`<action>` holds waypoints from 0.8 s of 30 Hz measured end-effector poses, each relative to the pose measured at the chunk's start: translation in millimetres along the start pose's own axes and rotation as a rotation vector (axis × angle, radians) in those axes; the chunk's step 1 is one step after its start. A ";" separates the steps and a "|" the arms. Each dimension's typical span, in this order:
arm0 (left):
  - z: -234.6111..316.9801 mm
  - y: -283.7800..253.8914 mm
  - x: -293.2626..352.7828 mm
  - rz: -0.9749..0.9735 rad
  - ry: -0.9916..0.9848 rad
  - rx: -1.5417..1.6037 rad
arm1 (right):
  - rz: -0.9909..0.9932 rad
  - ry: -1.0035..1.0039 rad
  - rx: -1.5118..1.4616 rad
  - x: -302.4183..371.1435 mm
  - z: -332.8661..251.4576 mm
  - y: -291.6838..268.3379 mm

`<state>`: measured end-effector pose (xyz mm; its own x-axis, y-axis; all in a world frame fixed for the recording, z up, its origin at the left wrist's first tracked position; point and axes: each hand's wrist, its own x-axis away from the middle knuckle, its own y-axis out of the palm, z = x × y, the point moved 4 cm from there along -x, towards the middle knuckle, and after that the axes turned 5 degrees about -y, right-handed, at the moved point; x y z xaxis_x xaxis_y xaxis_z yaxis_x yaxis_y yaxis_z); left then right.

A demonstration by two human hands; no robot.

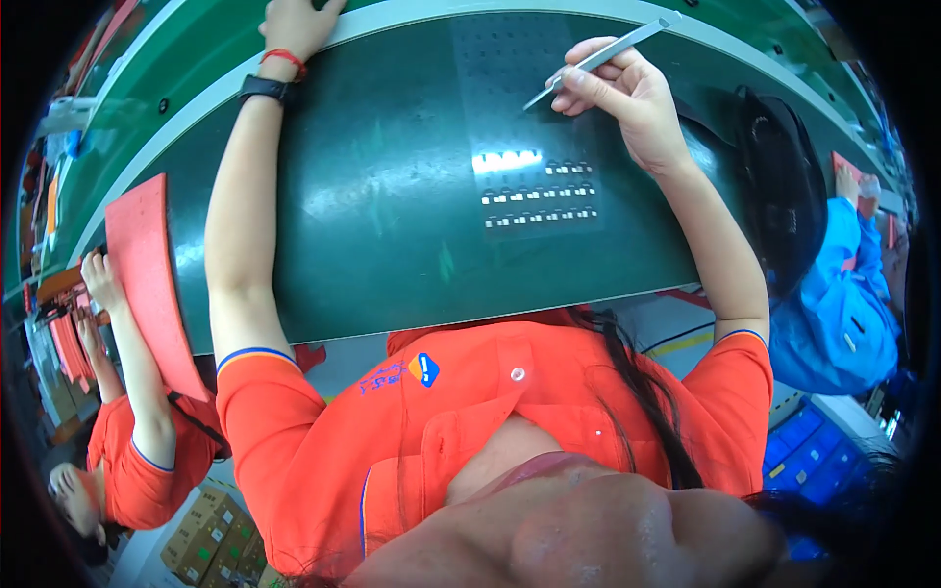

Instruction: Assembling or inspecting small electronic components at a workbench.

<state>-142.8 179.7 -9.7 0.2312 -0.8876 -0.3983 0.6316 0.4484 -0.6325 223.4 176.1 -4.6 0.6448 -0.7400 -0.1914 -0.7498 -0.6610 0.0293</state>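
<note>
My right hand [627, 103] grips a pair of metal tweezers [613, 49] like a pen. The tweezers slant, their thin tip pointing down-left over a clear sheet [500, 122] on the dark green table. Small white-and-dark pieces [535, 194] sit in rows on the near part of that sheet; faint marks cover its far part. A gap shows between the tip and the rows. At the far left, my left hand [299, 27] rests by the table's pale rim, thumb apart and fingers partly cut off by the picture's edge. I see nothing in it.
The green tabletop [372, 225] has a pale raised rim [392, 22] along its far side. A black rounded object [779, 186] stands to the right. On the left, a co-worker in orange sits beside a red mat [147, 265]; someone in blue [838, 304] is at the right.
</note>
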 end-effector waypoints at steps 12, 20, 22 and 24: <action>192.2 71.0 161.5 -0.529 0.644 -0.068 | -0.111 0.040 0.140 43.6 2.4 -16.2; 193.1 77.9 169.0 -0.518 0.644 -0.145 | -0.126 0.001 0.156 43.3 6.7 -16.8; 193.5 77.7 170.0 -0.500 0.649 -0.151 | -0.132 0.020 0.118 43.0 6.5 -17.6; 192.8 77.9 170.7 -0.498 0.659 -0.157 | -0.147 0.089 0.007 42.8 7.2 -17.3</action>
<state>88.6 42.8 1.1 -0.5575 -0.7646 -0.3234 0.4237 0.0729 -0.9028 262.8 156.8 -20.4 0.7582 -0.6435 -0.1051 -0.6470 -0.7625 0.0003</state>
